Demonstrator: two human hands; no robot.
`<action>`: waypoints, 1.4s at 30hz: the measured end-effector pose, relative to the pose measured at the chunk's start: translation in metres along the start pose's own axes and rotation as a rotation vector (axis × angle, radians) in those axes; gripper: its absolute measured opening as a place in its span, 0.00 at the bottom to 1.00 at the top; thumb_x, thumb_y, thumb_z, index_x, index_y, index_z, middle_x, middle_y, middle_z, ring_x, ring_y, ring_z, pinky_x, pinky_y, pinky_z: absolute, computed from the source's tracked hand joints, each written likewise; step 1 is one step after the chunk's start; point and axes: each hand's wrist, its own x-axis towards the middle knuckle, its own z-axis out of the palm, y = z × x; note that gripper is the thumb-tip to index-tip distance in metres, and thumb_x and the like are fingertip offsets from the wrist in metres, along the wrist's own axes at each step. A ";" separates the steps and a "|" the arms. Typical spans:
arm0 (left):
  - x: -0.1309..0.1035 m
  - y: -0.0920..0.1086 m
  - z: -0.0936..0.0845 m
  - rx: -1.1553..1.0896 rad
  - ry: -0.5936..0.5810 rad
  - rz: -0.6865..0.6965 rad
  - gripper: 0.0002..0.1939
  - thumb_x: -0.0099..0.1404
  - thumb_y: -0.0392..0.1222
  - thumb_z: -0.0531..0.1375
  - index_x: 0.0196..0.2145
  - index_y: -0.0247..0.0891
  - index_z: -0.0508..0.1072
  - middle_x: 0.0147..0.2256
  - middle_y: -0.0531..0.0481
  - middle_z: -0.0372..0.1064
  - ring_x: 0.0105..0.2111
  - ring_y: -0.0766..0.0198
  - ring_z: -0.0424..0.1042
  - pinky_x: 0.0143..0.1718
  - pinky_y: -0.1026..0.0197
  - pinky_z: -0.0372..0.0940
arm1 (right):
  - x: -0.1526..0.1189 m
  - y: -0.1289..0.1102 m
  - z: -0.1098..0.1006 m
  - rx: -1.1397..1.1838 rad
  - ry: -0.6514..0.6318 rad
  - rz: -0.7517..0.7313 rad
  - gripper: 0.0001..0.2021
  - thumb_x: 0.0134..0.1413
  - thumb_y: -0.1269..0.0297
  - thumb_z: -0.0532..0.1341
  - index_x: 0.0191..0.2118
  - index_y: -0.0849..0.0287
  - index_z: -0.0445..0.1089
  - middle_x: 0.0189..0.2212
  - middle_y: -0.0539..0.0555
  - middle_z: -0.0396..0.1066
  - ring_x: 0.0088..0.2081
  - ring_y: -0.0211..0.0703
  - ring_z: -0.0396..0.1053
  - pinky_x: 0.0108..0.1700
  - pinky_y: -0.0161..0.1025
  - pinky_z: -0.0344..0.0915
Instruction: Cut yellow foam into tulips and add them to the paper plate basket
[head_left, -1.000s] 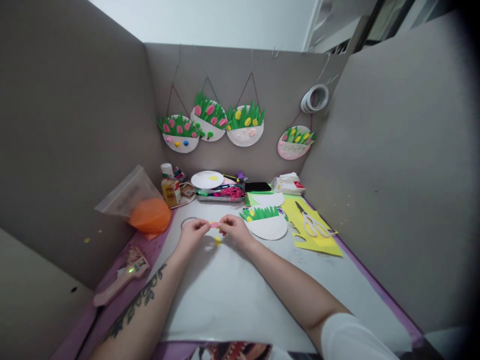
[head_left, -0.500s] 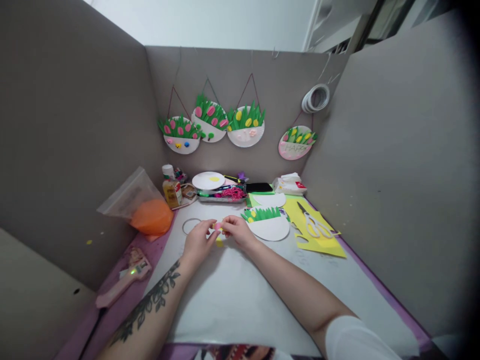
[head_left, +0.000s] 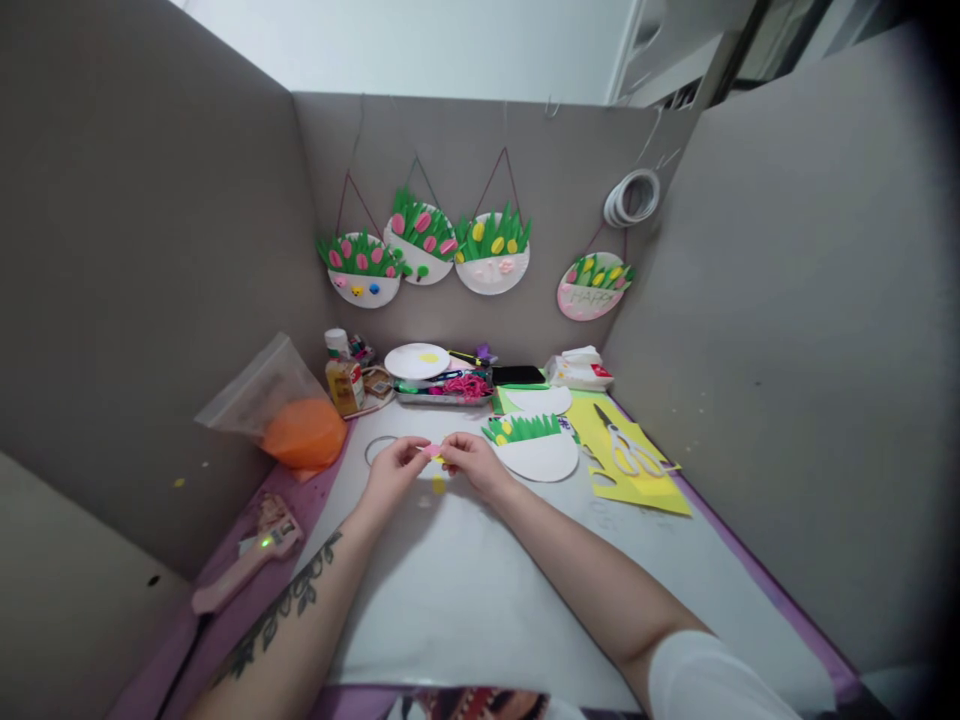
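Observation:
My left hand (head_left: 400,466) and my right hand (head_left: 469,461) meet above the white sheet on the table. Between their fingertips is a small pink piece (head_left: 432,451), pinched from both sides, with a bit of yellow just under it. A yellow paper piece (head_left: 439,485) lies on the sheet below my hands. Right of my right hand sits a white plate piece (head_left: 541,461) with green paper grass and small yellow shapes along its top. A ring (head_left: 371,450) lies partly behind my left hand.
Scissors (head_left: 634,453) rest on yellow paper (head_left: 660,497) at right. A tray (head_left: 442,398), glue bottle (head_left: 344,375), phone (head_left: 517,375) and tissue pack (head_left: 579,370) stand behind. At left are a bag with orange contents (head_left: 304,432) and a pink glue gun (head_left: 244,572).
My left hand has turned and its fingers have drawn closer together on the pink piece. More of the yellow piece on the sheet shows below my hands.

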 end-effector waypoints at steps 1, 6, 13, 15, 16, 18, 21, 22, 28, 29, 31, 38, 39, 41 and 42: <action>0.001 0.000 0.000 -0.047 -0.013 -0.027 0.17 0.53 0.49 0.60 0.36 0.34 0.72 0.25 0.51 0.69 0.25 0.65 0.66 0.26 0.65 0.59 | 0.000 0.001 -0.001 0.006 -0.005 -0.003 0.11 0.41 0.58 0.64 0.25 0.61 0.66 0.19 0.47 0.65 0.20 0.31 0.59 0.24 0.31 0.56; 0.004 -0.002 -0.001 -0.195 -0.053 -0.080 0.17 0.50 0.48 0.62 0.35 0.34 0.71 0.24 0.51 0.69 0.23 0.68 0.65 0.24 0.67 0.57 | 0.001 0.003 -0.001 0.047 -0.029 0.001 0.11 0.43 0.57 0.63 0.26 0.61 0.68 0.21 0.48 0.66 0.20 0.31 0.60 0.24 0.31 0.57; 0.002 -0.001 -0.001 -0.090 -0.056 0.014 0.16 0.53 0.48 0.59 0.37 0.35 0.74 0.27 0.50 0.71 0.26 0.66 0.66 0.27 0.65 0.59 | -0.001 0.001 0.002 -0.078 -0.020 -0.030 0.11 0.42 0.57 0.63 0.27 0.61 0.68 0.21 0.48 0.65 0.22 0.32 0.61 0.24 0.31 0.56; 0.000 -0.001 0.000 -0.027 -0.052 0.063 0.15 0.55 0.47 0.58 0.37 0.36 0.75 0.32 0.47 0.73 0.31 0.63 0.69 0.31 0.64 0.61 | -0.002 0.003 0.003 -0.138 -0.001 -0.044 0.12 0.43 0.56 0.62 0.27 0.60 0.67 0.20 0.47 0.64 0.22 0.33 0.61 0.24 0.31 0.56; 0.000 -0.002 0.001 0.003 -0.052 0.086 0.15 0.55 0.46 0.57 0.37 0.36 0.75 0.34 0.46 0.73 0.33 0.62 0.69 0.33 0.63 0.62 | -0.002 0.004 0.003 -0.164 0.013 -0.048 0.12 0.43 0.56 0.62 0.27 0.60 0.67 0.20 0.47 0.64 0.22 0.33 0.61 0.24 0.31 0.56; 0.000 -0.003 0.001 0.061 -0.049 0.118 0.14 0.56 0.45 0.56 0.36 0.37 0.75 0.34 0.47 0.74 0.33 0.61 0.69 0.34 0.63 0.62 | -0.002 0.007 0.003 -0.222 0.044 -0.058 0.11 0.43 0.57 0.61 0.26 0.61 0.66 0.20 0.47 0.64 0.22 0.33 0.61 0.24 0.31 0.56; 0.000 -0.004 0.001 0.128 -0.032 0.133 0.12 0.55 0.42 0.56 0.34 0.37 0.76 0.31 0.48 0.74 0.30 0.62 0.69 0.33 0.63 0.62 | -0.001 0.010 0.003 -0.316 0.068 -0.083 0.09 0.44 0.60 0.60 0.25 0.60 0.66 0.19 0.46 0.63 0.22 0.33 0.59 0.25 0.31 0.56; 0.000 -0.003 0.001 0.137 -0.030 0.135 0.11 0.55 0.42 0.56 0.33 0.37 0.76 0.30 0.49 0.74 0.30 0.63 0.69 0.33 0.63 0.62 | -0.001 0.010 0.003 -0.338 0.071 -0.089 0.08 0.44 0.60 0.60 0.25 0.60 0.66 0.19 0.46 0.63 0.22 0.33 0.59 0.25 0.31 0.56; 0.001 -0.001 -0.002 0.106 0.059 0.105 0.09 0.53 0.42 0.57 0.29 0.37 0.75 0.30 0.48 0.74 0.31 0.62 0.69 0.35 0.62 0.63 | -0.002 0.009 0.002 -0.344 0.082 -0.112 0.05 0.44 0.63 0.58 0.25 0.60 0.65 0.19 0.46 0.64 0.23 0.33 0.60 0.26 0.31 0.56; 0.002 -0.001 -0.003 0.089 0.079 0.086 0.09 0.52 0.42 0.57 0.29 0.37 0.75 0.30 0.48 0.73 0.31 0.62 0.69 0.35 0.62 0.63 | -0.002 0.008 0.002 -0.337 0.086 -0.111 0.05 0.44 0.64 0.58 0.25 0.60 0.65 0.19 0.46 0.64 0.23 0.33 0.60 0.26 0.31 0.57; 0.005 -0.004 -0.006 0.027 0.100 0.044 0.10 0.51 0.43 0.58 0.29 0.36 0.74 0.29 0.48 0.73 0.30 0.62 0.69 0.33 0.62 0.63 | -0.002 0.008 0.002 -0.327 0.097 -0.105 0.04 0.43 0.66 0.57 0.25 0.60 0.65 0.20 0.47 0.64 0.22 0.33 0.60 0.26 0.31 0.57; 0.007 -0.008 -0.008 -0.088 0.001 -0.004 0.14 0.52 0.45 0.58 0.35 0.35 0.75 0.33 0.46 0.73 0.33 0.61 0.70 0.33 0.63 0.62 | -0.001 0.009 0.000 -0.339 0.115 -0.117 0.04 0.44 0.66 0.57 0.26 0.60 0.66 0.20 0.47 0.65 0.22 0.33 0.60 0.26 0.31 0.56; 0.007 -0.008 -0.008 -0.066 -0.011 0.002 0.15 0.52 0.45 0.58 0.37 0.35 0.75 0.34 0.46 0.73 0.33 0.61 0.70 0.33 0.63 0.62 | -0.002 0.009 0.001 -0.341 0.109 -0.125 0.04 0.44 0.66 0.57 0.26 0.60 0.66 0.19 0.46 0.64 0.22 0.33 0.60 0.26 0.31 0.56; 0.005 -0.007 -0.006 -0.027 -0.028 0.011 0.17 0.52 0.46 0.58 0.38 0.35 0.74 0.34 0.46 0.73 0.34 0.60 0.70 0.35 0.62 0.62 | -0.003 0.008 0.001 -0.347 0.098 -0.141 0.04 0.44 0.65 0.58 0.25 0.60 0.66 0.19 0.46 0.64 0.22 0.33 0.59 0.26 0.30 0.55; 0.005 -0.006 -0.005 -0.011 -0.041 0.015 0.17 0.52 0.46 0.58 0.37 0.35 0.75 0.33 0.46 0.73 0.33 0.60 0.70 0.35 0.61 0.61 | -0.003 0.008 0.002 -0.348 0.090 -0.146 0.05 0.44 0.64 0.58 0.25 0.60 0.66 0.19 0.46 0.63 0.22 0.32 0.59 0.26 0.30 0.55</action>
